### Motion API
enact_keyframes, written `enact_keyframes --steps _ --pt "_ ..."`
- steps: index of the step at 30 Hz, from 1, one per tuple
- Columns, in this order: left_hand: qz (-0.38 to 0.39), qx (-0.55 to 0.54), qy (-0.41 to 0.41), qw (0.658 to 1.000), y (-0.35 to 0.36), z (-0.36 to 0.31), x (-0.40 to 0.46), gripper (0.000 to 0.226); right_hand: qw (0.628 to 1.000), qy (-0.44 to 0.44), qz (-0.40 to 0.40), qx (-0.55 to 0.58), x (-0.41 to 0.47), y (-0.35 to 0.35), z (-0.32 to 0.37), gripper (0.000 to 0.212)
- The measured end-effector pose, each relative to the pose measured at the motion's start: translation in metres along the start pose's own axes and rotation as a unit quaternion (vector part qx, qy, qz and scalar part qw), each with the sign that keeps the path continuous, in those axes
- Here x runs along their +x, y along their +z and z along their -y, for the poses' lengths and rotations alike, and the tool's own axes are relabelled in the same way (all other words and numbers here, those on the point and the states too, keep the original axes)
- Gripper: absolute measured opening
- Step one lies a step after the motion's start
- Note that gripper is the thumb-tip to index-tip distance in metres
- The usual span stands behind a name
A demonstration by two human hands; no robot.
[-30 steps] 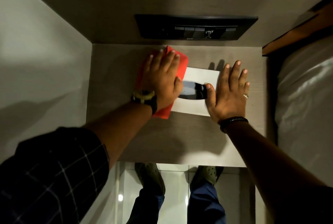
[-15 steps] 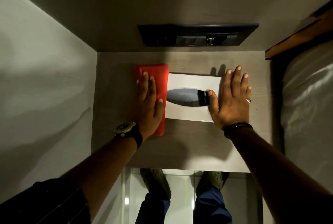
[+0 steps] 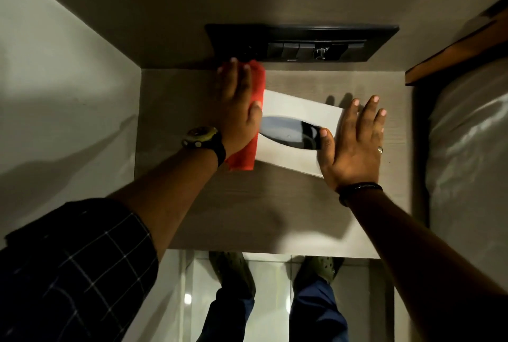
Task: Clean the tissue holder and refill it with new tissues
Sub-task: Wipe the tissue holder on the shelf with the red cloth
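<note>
At centre of the bedside shelf (image 3: 275,204), two hands are being applied to one item.

Left hand (image 3: 237,110): fingers straight and flat, nothing being gripped; a red cloth (image 3: 244,154) is being pressed under the palm against the left end of the tissue holder (image 3: 297,110), apparently so that this end face is being wiped. The cloth's far end is reaching toward the back wall, just below a dark switch panel (image 3: 302,43). A watch (image 3: 202,137) is being worn on this wrist.

Right hand (image 3: 354,143): fingers spread and straight, palm being laid on the holder's right end, thumb being rested at the edge of the dark oval slot (image 3: 288,132); seemingly the holder is being braced against the wiping push.

Tissue holder: white, lying slightly skewed on the shelf between the hands; no tissue is showing at the slot. Refilling is judged not yet begun.

Bedding (image 3: 467,149) is lying at right.
</note>
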State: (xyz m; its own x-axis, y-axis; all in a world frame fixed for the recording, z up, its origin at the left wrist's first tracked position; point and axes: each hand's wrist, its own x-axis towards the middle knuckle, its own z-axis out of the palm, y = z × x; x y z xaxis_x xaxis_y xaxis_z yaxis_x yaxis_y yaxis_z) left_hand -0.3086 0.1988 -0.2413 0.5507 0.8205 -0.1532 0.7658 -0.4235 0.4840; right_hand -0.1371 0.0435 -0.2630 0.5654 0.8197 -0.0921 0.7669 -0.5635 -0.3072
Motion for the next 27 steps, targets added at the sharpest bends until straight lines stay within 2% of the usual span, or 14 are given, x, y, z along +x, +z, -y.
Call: enact_keyframes --steps 2,5,9,13,18,22,27 --pt "0.016 0.090 0.073 0.993 0.002 -0.002 -0.002 0.069 1.000 -0.004 -0.003 0.003 0.000 0.000 -0.001 0.074" --pt "0.025 0.158 0.129 0.979 0.008 -0.012 -0.021 0.066 1.000 -0.002 -0.004 0.012 -0.001 -0.001 0.000 0.074" --pt "0.049 0.186 0.196 0.962 0.021 -0.021 -0.070 0.059 1.000 -0.010 -0.010 0.025 -0.002 -0.003 0.002 0.073" --pt "0.094 0.190 0.247 0.946 0.010 -0.004 -0.073 0.057 0.999 -0.017 -0.015 0.035 -0.002 -0.002 0.001 0.073" --pt "0.105 0.197 0.233 0.946 -0.010 0.018 -0.066 0.058 0.999 -0.011 -0.014 0.033 -0.001 -0.003 0.002 0.074" --pt "0.080 0.177 0.164 0.967 -0.001 -0.003 -0.073 0.061 0.999 -0.012 -0.021 0.026 0.001 0.000 0.000 0.073" --pt "0.097 0.162 0.196 0.962 0.022 -0.047 -0.076 0.059 0.999 -0.013 -0.011 0.038 -0.001 0.001 0.001 0.072"
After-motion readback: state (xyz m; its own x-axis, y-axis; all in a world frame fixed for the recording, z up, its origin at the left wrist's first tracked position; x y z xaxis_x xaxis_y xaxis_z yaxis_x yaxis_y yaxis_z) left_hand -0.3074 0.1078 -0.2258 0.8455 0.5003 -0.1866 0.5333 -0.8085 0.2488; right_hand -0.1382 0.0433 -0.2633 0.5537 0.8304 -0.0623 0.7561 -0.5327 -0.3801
